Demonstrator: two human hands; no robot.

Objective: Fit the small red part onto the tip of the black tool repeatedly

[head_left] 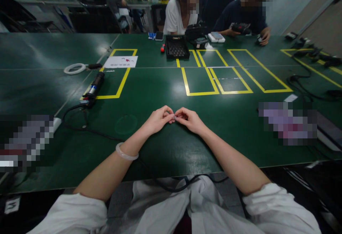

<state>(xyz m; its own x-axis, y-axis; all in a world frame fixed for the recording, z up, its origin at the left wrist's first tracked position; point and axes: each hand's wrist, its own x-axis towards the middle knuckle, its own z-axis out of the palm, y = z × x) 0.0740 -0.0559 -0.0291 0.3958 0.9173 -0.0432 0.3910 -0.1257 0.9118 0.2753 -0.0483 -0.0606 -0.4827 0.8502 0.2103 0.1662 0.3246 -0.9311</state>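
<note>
My left hand and my right hand meet fingertip to fingertip above the green table. Both are closed in a pinch around something tiny between them. A small pale or shiny spot shows there, too small to name. On my left wrist hangs a white bangle. Both forearms reach in from the near edge, with white sleeves rolled up at the elbows.
A black tray with small parts stands at the far edge beside a red object. To the left lie an electric screwdriver, its black cable and a paper sheet. Yellow tape marks rectangles. Two people sit opposite.
</note>
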